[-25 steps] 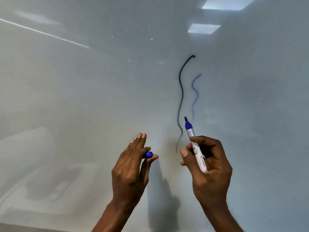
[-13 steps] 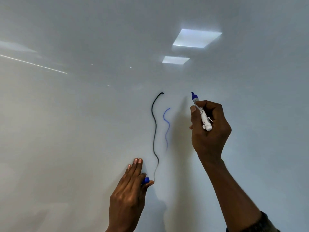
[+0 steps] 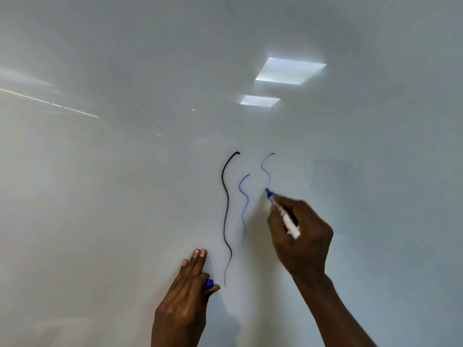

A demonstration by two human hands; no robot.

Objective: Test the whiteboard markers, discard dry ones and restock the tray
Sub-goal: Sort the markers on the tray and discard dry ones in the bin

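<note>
- Right hand keeps a closed grip: fingers and thumb are curled round the white plastic whiteboard marker with a blue tip, held like a pen at centre right of the frame.
- Left hand, at bottom centre, pinches the small blue marker cap between thumb and forefinger. Its other fingers lie straight and point up along the glossy white whiteboard.
- The marker's long axis runs from lower right to upper left. Its tip meets the board at the lower end of a thin, faint blue wavy line.
- To the left of that line are a stronger blue wavy line and, further left, a long black wavy line.
- I judge that the test stroke is in progress. The stroke looks pale, so this marker may be weak.
- For closing the marker, the cap lies to the lower left of the tip, beyond both older lines, so tip and cap must meet somewhere between the hands.
- No edge of the board and no tray appears in the frame. Plain board continues on every side of the hands, with two bright light reflections in the upper right.
</note>
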